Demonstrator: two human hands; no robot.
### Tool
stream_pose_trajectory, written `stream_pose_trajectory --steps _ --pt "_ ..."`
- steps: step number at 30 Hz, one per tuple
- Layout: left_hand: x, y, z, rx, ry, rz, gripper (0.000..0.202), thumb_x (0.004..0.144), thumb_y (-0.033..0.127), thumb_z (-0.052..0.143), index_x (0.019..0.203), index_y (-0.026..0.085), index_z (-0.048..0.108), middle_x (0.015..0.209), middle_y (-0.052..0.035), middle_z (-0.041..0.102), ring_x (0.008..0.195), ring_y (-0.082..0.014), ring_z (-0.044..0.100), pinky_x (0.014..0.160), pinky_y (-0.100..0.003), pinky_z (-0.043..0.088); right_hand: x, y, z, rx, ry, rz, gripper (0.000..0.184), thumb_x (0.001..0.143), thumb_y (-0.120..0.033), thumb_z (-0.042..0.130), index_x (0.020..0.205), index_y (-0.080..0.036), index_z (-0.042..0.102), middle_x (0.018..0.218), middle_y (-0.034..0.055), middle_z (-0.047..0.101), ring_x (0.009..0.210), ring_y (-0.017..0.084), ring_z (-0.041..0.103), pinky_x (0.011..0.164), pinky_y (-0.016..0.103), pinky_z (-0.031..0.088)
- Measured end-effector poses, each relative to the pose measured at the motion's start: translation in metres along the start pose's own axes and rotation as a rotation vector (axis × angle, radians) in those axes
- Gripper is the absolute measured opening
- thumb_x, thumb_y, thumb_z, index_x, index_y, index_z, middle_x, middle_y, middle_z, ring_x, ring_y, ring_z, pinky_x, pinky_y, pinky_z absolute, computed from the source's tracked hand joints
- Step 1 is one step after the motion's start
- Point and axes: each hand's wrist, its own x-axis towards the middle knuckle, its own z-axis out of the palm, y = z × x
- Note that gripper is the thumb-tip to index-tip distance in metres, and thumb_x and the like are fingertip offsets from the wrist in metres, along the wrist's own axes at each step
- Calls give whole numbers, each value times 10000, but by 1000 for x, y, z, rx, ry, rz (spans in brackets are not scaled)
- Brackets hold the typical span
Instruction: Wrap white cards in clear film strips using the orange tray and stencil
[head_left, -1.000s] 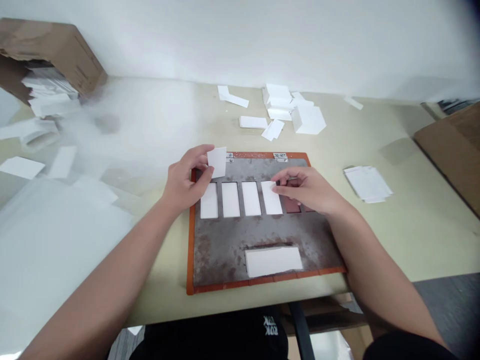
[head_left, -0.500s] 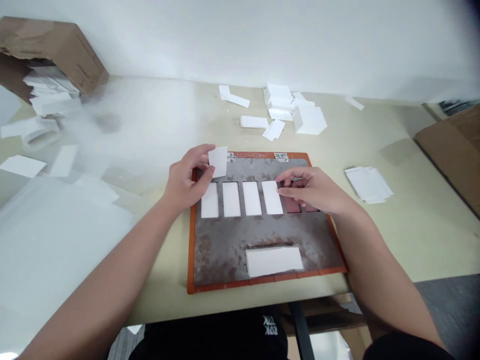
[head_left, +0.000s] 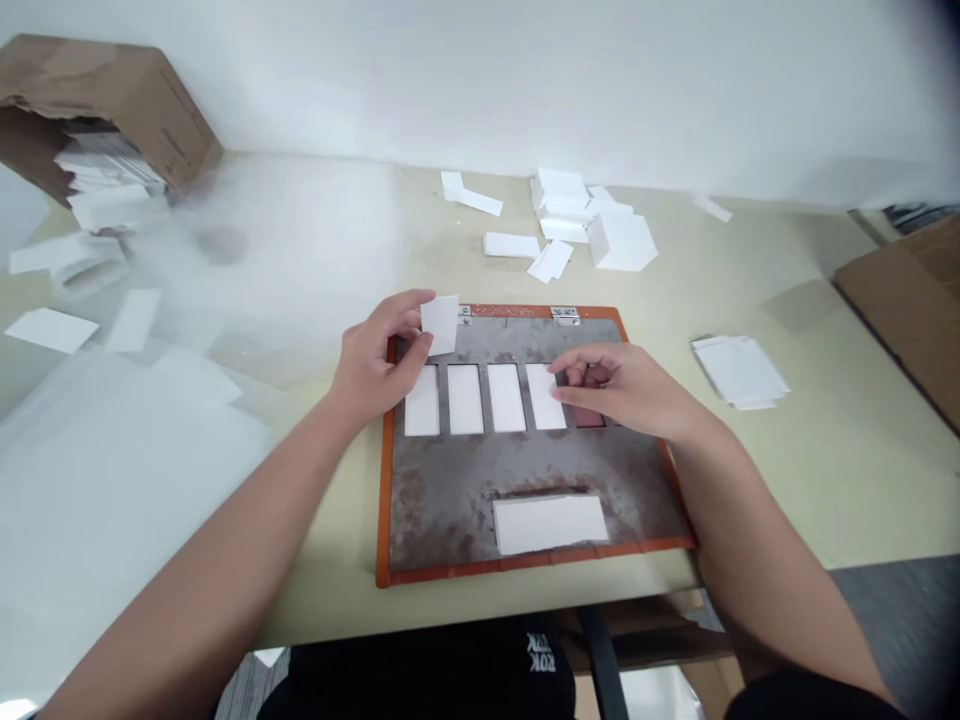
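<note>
Card (head_left: pixel 441 324) sits pinched in left hand (head_left: pixel 379 362), right hand (head_left: pixel 634 388) loosely spread at edge of inset card (head_left: pixel 544 408).

Black clothing (head_left: pixel 420 680): worn by the person, at the bottom edge of the view; bears white lettering (head_left: pixel 541 653) right of its middle, set in two short rows, one above the other.
Lower row: block capitals, tilted; appears to read "ROK".
Upper row: similar in size to the lower; its last letter resembles a K, the others too unclear to read.
Cardboard box, upper left (head_left: pixel 180 125): faint dark marks on its side, illegible.
</note>
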Motion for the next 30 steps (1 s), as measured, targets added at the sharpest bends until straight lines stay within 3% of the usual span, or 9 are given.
stream_pose_trajectory --steps 5,8,11,16,19,24,27,30 --pt "-3 6 0 124 -11 126 331 899 164 550 1222 232 565 803 28 672 656 -91 638 668 -226 544 -3 -5 4 2 127 -200 292 788 -452 726 955 -214 714 740 -2 597 545 103 499 512 271 429" --pt "-7 21 1 196 -81 282 344 934 147 530 1268 231 522 885 -3 709 735 -112 678 711 -234 545 -8 -12 6 -26 223 -389 214 838 -396 689 970 -230 713 793 22 650 632 135 569 530 274 447" --pt "-13 42 6 216 -188 471 377 950 105 491 1306 227 464 861 0 710 725 -130 670 760 -278 549 -15 -22 6 -40 227 -491 198 850 -371 677 1000 -248 715 655 6 616 697 174 618 503 265 435" --pt "-22 73 16 159 -216 496 453 959 66 443 1380 215 368 785 23 677 663 -121 620 727 -267 538 -26 -36 10 -39 158 -418 209 841 -443 671 939 -269 733 750 27 673 560 136 563 529 304 454" --pt "-23 79 18 113 -224 449 512 965 104 458 1440 213 301 840 3 699 711 -139 647 743 -292 541 -27 -38 9 17 151 -391 202 831 -452 672 854 -258 719 656 11 646 526 135 535 531 311 444" --pt "-23 72 13 209 -282 284 498 959 304 543 1413 198 370 1132 -104 705 983 -242 681 865 -409 521 -19 -21 -15 189 82 -209 217 815 -428 710 864 -219 675 583 -17 601 471 112 505 455 265 375" --pt "-23 64 11 302 -369 277 389 956 340 534 1317 201 496 1174 -112 696 1032 -276 666 923 -456 489 -8 -3 -36 264 36 -97 290 757 -395 773 951 -204 672 656 -19 620 491 89 491 442 237 345" --pt "-24 60 11 342 -417 279 374 957 391 517 1272 191 552 1222 -128 674 1090 -294 642 1014 -510 431 2 13 -48 316 -50 17 307 725 -386 794 915 -177 675 705 -13 621 491 56 440 430 216 299"
